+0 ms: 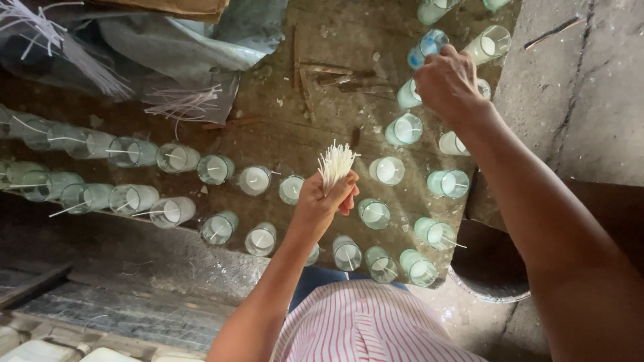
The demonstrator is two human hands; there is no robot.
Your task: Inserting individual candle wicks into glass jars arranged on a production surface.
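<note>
My left hand (322,201) is closed around a bundle of thin white wicks (335,163), held upright above the wooden table (295,127). My right hand (446,84) reaches out to the far right, fingers pinched together over a clear glass filled with pale wax (409,94); whatever it pinches is hidden. Several such glasses stand in two curving rows across the table, among them a glass (388,170) just right of the bundle. Some glasses at the left (134,198) have a wick sticking out.
Loose white wicks (184,104) lie on plastic sheeting (181,47) at the back left. A grey concrete slab (577,87) borders the table on the right, with a dark round bucket (490,268) below it. My striped shirt (369,322) fills the bottom.
</note>
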